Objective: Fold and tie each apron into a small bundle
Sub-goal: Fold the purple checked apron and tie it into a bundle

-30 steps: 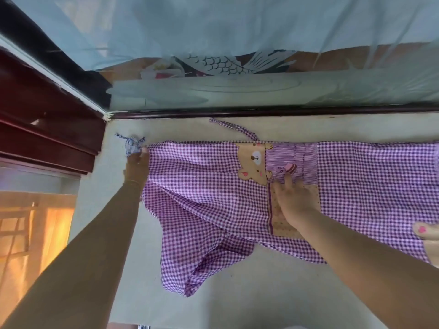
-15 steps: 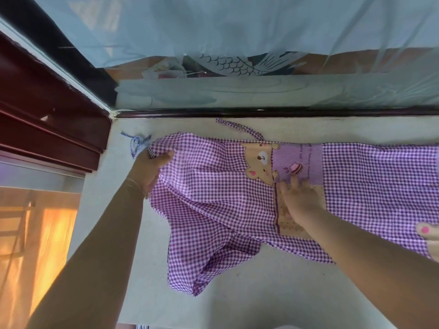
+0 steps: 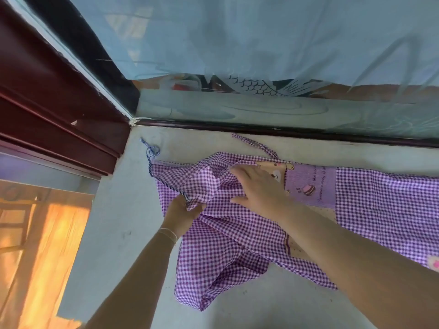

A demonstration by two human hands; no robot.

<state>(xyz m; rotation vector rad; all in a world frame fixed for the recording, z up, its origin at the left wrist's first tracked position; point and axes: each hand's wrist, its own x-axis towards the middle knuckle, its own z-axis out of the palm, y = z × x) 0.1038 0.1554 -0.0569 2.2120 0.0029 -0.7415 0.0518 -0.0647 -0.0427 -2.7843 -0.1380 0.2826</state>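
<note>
Purple-and-white gingham covers most of the pale floor point(image 3: 133, 233) where an apron point(image 3: 237, 245) lies spread beside a low glass partition point(image 3: 261, 55). At far left a dark red wooden frame point(image 3: 47, 110) meets the floor's corner, and just right of it a blue-and-white striped tie point(image 3: 152, 150) curls loose on the floor at the apron's upper-left corner. The left hand point(image 3: 183, 214), a thin bracelet point(image 3: 169, 234) at its wrist, pinches a striped-edged fold of cloth between thumb and fingers, lifting it over the fabric's left side, so the bulk of the apron lies to the right of and below that grip. Just right, the right hand point(image 3: 259, 191) rests flat with fingers straight and spread, pressing the bunched cloth down beside the bear patch point(image 3: 275, 172) and lilac printed panel point(image 3: 308, 186). A second checked strap point(image 3: 256, 146) trails toward the partition's dark base. The apron's right half stretches flat to the frame's edge.
</note>
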